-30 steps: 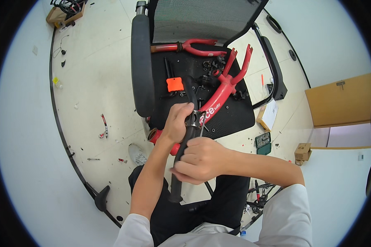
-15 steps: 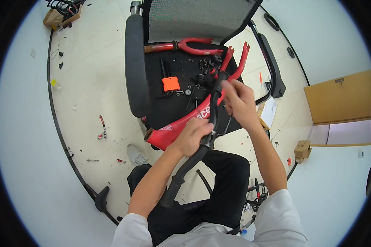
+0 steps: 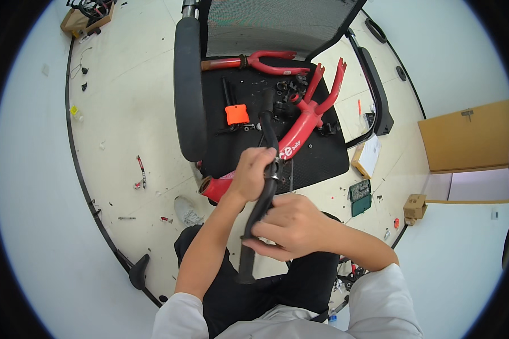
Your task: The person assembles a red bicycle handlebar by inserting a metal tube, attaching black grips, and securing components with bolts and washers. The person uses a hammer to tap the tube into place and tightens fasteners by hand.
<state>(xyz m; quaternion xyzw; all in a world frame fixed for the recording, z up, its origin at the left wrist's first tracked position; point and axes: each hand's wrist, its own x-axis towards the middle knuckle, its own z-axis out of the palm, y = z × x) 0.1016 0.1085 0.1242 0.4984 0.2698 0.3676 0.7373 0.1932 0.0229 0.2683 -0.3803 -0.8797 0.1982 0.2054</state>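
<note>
A black bicycle handlebar (image 3: 270, 135) with dark grips at both ends runs from over the chair seat down to my lap. My left hand (image 3: 253, 174) is closed around it beside a metal clamp (image 3: 274, 169) at its middle. Below the clamp, my right hand (image 3: 291, 227) has its fingers curled round the lower stretch, near the lower grip (image 3: 246, 264). A thin metal rod (image 3: 291, 176), perhaps a hex key, sticks out beside the clamp. Under the bar, a red bicycle frame (image 3: 302, 127) lies across the seat, partly covered by my left hand and the bar.
The black chair seat (image 3: 322, 169) also bears a red fork (image 3: 266, 62), an orange-headed tool set (image 3: 237, 114) and several small metal parts. Armrests (image 3: 189, 90) flank it. A green case (image 3: 360, 198), a saddle (image 3: 139, 272) and cardboard boxes (image 3: 415, 209) are on the floor.
My right hand has moved from the handlebar's far end down to its near part. The bar's far end has swung left, uncovering more of the red frame. My left hand stays on the bar.
</note>
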